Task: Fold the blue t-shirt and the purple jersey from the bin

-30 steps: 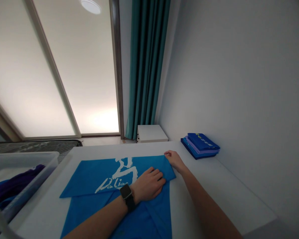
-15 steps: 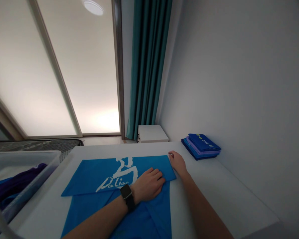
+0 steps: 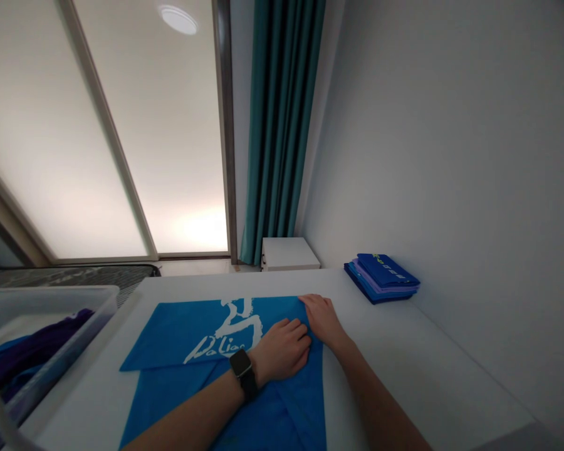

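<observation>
A bright blue shirt with white lettering (image 3: 202,326) lies spread on the white table (image 3: 404,351), its upper part folded over. My left hand (image 3: 282,347), a black watch on its wrist, lies flat on the folded cloth with fingers extended. My right hand (image 3: 320,319) rests on the shirt's right edge, fingers flat and together, touching the fingertips of the left hand.
A stack of folded blue and purple shirts (image 3: 380,275) sits at the table's far right by the wall. A clear plastic bin (image 3: 42,338) holding purple and blue garments stands at the left. A small white cabinet (image 3: 289,252) and a teal curtain (image 3: 277,125) are beyond the table.
My right hand has slid from the shirt's far right corner leftward onto the cloth, beside the left hand. The left hand has stayed in place.
</observation>
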The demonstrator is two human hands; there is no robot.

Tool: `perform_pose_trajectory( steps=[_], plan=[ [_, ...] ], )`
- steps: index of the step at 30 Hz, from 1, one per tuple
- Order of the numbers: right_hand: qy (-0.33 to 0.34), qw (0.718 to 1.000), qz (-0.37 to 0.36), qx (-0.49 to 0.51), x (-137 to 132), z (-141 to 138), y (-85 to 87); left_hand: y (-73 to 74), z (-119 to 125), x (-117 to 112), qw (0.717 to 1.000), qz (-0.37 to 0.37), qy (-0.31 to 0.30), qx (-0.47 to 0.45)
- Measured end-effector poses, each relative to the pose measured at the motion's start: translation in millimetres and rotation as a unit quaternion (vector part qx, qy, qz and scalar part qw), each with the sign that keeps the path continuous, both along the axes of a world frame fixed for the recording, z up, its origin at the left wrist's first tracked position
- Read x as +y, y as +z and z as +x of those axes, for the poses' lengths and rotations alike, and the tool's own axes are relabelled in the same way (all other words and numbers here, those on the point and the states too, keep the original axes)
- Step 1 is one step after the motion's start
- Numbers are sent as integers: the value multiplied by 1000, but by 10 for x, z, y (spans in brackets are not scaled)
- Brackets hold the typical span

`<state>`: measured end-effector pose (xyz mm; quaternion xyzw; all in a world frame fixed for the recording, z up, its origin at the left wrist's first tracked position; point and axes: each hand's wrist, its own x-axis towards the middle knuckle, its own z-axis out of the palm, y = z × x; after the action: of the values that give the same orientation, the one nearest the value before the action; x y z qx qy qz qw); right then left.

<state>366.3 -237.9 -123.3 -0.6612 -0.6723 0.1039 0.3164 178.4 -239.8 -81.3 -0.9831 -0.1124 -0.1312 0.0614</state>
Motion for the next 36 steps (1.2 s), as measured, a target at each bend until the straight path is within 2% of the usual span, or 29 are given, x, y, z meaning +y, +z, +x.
perform_pose_trajectory(
  steps=[4,7,10,13,17,21,24,26,28,31,36],
  plan=[
    [14,999,-1,39,6,131,-168,2,-4,0,1000,-2,1,2],
    [19,998,-1,56,14,162,-231,8,-2,1,1000,-18,5,2],
    [17,999,-34,7,11,128,-186,20,-17,35,998,-61,31,-9],
    [16,992,-97,-78,-11,79,-68,12,-116,147,992,-97,73,-21],
    [13,977,-163,-137,-50,36,75,-70,-496,408,981,-130,142,19],
    [14,972,-181,-149,-65,38,100,-158,-1110,626,962,-152,225,30],
    [10,969,-174,-174,-56,58,81,-168,-1541,670,944,-149,292,36],
    [1,966,-158,-207,-47,45,90,-155,-1739,655,934,-147,323,40],
    [-11,961,-129,-243,-44,-19,126,-143,-1850,630,928,-144,342,42],
    [-19,960,-97,-262,-55,-222,203,-143,-1888,603,925,-138,353,42],
    [17,962,-162,-218,-87,-538,237,-183,-1853,598,930,-125,344,24]
  ],
)
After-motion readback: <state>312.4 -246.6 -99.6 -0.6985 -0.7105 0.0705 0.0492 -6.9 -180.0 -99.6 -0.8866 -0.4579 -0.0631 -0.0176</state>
